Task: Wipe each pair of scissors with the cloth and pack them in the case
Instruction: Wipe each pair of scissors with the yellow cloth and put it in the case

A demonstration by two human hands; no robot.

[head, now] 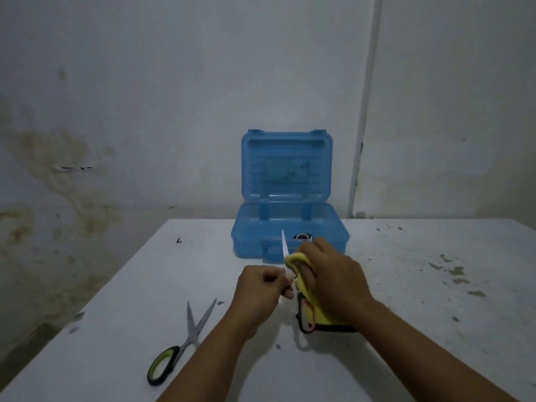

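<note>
A blue plastic case (290,242) stands open at the table's far middle, lid upright; a dark scissor handle (303,237) shows inside it. In front of it my left hand (262,288) pinches a pair of scissors whose pale blade (284,248) points up and away. Their black and red handle (306,320) hangs below my right hand. My right hand (333,280) presses a yellow cloth (307,288) around these scissors. Another pair of scissors (185,340) with a green and black handle lies on the table at the near left, blades apart.
The white table (435,300) has paint chips and stains on its right side. A stained wall stands close behind the case, with a white pipe (362,126) running down it.
</note>
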